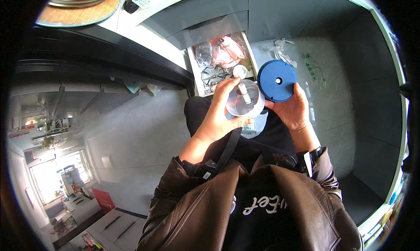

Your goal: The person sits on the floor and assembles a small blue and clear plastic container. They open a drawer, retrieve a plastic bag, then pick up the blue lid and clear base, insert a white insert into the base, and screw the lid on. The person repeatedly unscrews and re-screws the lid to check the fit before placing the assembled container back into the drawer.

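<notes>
My left hand (222, 113) is closed around a clear round plastic container (238, 105) with a white stem (244, 94) in its middle. Fingers and thumb grip it from opposite sides. Right beside it, my right hand (293, 111) holds a flat blue disc (286, 73) with a small pale hole at its centre. The thumb lies at the disc's edge; the other fingers are mostly hidden behind it. Container and disc are close together above my knees; whether they touch, I cannot tell. Between my legs shows a pale round surface (258, 130) with a greenish patch.
Ahead is a pulled-out drawer (250, 45) holding a pink bag (228, 50), clear plastic, a black cable (212, 76) and a small white round piece (239, 71). Crumpled plastic (282, 52) lies beyond the blue disc. Dark grey cabinets (376, 102) stand on the right.
</notes>
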Demonstrator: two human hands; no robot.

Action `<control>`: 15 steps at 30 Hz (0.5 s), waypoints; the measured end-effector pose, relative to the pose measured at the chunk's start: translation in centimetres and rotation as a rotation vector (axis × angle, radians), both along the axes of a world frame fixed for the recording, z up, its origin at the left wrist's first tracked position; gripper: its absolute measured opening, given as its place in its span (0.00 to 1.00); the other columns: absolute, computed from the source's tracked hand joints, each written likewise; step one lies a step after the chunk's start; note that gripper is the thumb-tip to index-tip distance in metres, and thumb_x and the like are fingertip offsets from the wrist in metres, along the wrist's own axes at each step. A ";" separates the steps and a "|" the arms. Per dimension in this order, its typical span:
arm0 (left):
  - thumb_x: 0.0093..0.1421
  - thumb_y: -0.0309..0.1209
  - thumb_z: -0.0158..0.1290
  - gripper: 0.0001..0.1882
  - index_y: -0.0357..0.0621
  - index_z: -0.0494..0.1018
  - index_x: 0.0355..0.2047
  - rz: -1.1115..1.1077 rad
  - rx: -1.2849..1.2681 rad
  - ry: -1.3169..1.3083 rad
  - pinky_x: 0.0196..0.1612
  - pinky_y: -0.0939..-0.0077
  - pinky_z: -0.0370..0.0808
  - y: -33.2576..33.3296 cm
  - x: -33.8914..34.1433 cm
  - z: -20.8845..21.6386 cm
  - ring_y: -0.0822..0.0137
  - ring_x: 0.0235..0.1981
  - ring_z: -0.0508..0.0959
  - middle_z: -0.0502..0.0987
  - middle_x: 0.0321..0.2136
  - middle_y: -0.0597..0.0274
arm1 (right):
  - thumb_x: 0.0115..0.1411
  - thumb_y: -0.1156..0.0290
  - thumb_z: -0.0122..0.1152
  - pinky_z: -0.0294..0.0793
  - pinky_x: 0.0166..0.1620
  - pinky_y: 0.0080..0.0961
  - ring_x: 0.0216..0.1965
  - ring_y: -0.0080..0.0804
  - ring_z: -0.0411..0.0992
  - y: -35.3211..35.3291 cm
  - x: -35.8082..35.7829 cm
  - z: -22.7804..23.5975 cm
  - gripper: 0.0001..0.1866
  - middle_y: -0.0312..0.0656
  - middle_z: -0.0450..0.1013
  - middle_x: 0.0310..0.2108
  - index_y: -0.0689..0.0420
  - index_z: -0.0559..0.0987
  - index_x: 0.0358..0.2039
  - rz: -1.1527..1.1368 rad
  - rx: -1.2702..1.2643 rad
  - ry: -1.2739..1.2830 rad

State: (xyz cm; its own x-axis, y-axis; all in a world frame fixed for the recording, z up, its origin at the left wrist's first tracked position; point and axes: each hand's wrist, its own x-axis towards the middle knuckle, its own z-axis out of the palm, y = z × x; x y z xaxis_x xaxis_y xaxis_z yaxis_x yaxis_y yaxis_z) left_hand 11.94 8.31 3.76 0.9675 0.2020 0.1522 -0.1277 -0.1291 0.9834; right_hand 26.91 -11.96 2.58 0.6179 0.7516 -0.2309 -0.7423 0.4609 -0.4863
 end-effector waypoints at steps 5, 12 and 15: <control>0.49 0.33 0.76 0.47 0.45 0.63 0.66 -0.073 0.015 0.034 0.72 0.59 0.63 -2.1 -0.5 -2.5 0.55 0.70 0.61 0.59 0.66 0.55 | 0.63 0.47 0.68 0.71 0.64 0.64 0.67 0.55 0.67 -3.4 1.0 -0.7 0.42 0.51 0.66 0.67 0.54 0.64 0.71 0.102 -0.138 -0.008; 0.45 0.30 0.75 0.37 0.47 0.71 0.55 -0.338 0.297 0.222 0.66 0.55 0.70 -7.5 -1.1 -6.3 0.44 0.65 0.68 0.64 0.61 0.48 | 0.64 0.49 0.69 0.71 0.65 0.63 0.66 0.55 0.68 -10.1 0.1 -5.5 0.41 0.50 0.67 0.66 0.54 0.64 0.71 0.073 -0.161 0.151; 0.46 0.30 0.75 0.36 0.48 0.71 0.55 -0.398 0.386 0.272 0.66 0.53 0.71 -8.4 -1.8 -7.1 0.42 0.65 0.68 0.63 0.61 0.46 | 0.65 0.49 0.68 0.72 0.65 0.61 0.64 0.56 0.70 -10.7 -1.1 -7.5 0.40 0.51 0.69 0.65 0.55 0.64 0.70 0.071 -0.083 0.246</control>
State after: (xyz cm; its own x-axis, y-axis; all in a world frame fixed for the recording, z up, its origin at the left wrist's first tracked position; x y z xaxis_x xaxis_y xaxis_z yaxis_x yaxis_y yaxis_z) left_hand 10.11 -0.10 -3.34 0.9718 -0.2031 -0.1201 0.0091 -0.4763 0.8792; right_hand 25.79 -22.70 -4.91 0.4820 0.7632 -0.4304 -0.8719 0.3696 -0.3211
